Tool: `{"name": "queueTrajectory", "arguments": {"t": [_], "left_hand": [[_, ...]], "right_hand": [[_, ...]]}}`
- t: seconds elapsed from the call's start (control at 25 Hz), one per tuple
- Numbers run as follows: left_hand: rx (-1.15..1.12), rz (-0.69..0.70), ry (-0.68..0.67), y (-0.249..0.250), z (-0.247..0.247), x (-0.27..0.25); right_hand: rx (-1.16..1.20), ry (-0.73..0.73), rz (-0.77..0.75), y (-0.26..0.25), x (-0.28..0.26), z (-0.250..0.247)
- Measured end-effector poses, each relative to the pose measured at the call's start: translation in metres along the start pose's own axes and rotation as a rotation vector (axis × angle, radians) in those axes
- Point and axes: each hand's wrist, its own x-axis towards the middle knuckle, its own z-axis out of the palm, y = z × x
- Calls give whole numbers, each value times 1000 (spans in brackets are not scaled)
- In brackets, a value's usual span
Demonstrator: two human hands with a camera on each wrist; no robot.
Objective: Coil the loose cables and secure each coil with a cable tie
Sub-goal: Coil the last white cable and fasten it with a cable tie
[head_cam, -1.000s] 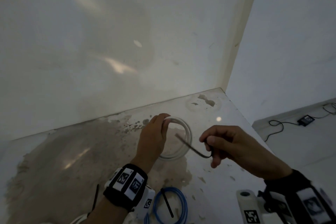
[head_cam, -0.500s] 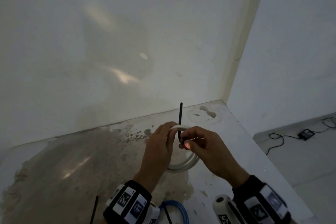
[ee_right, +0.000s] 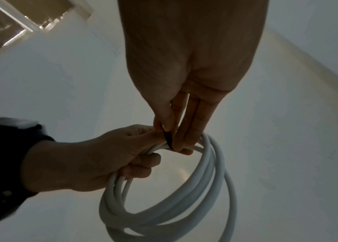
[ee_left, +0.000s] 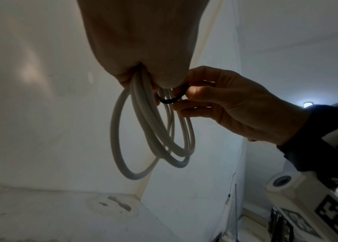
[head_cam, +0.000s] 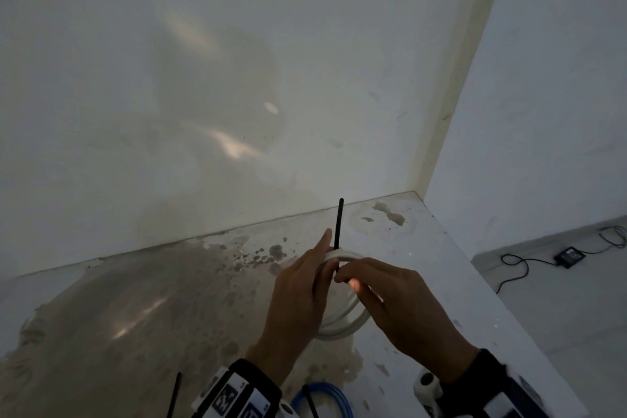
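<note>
My left hand (head_cam: 305,282) holds a white cable coil (head_cam: 353,322) upright above the stained table (head_cam: 135,299), fingers curled round its top strands. My right hand (head_cam: 346,276) pinches a black cable tie (head_cam: 338,224) against that same spot; the tie's tail sticks straight up past the coil. In the left wrist view the tie (ee_left: 170,100) loops under the strands of the coil (ee_left: 153,139) between the right hand's fingertips (ee_left: 186,96). The right wrist view shows the tie (ee_right: 168,139) between thumb and fingers, next to the left hand (ee_right: 93,157) on the coil (ee_right: 205,180).
A blue cable coil (head_cam: 339,397) lies on the table near my wrists with a black tie (head_cam: 310,400) across it. Another black tie (head_cam: 173,394) lies at the lower left. The wall stands close behind; the table's edge runs on the right, with a power adapter (head_cam: 570,256) on the floor beyond.
My right hand brought the black tie from the right to the top of the coil, where its tail now stands upright. My left index finger has straightened.
</note>
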Motion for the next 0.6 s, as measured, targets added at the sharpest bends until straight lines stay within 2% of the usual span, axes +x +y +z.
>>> {"name": "queueTrajectory", "arguments": {"t": [0.16, 0.28, 0.4, 0.6], "left_hand": [[-43, -76, -2, 0, 3, 0], [-53, -71, -6, 3, 1, 2], [-74, -77, 3, 8, 0, 3], [-73, -107, -52, 16, -1, 5]], "right_hand": [[-104, -8, -39, -6, -1, 4], [-80, 53, -10, -6, -2, 3], [124, 132, 67, -6, 0, 1], [662, 226, 388, -6, 6, -5]]}}
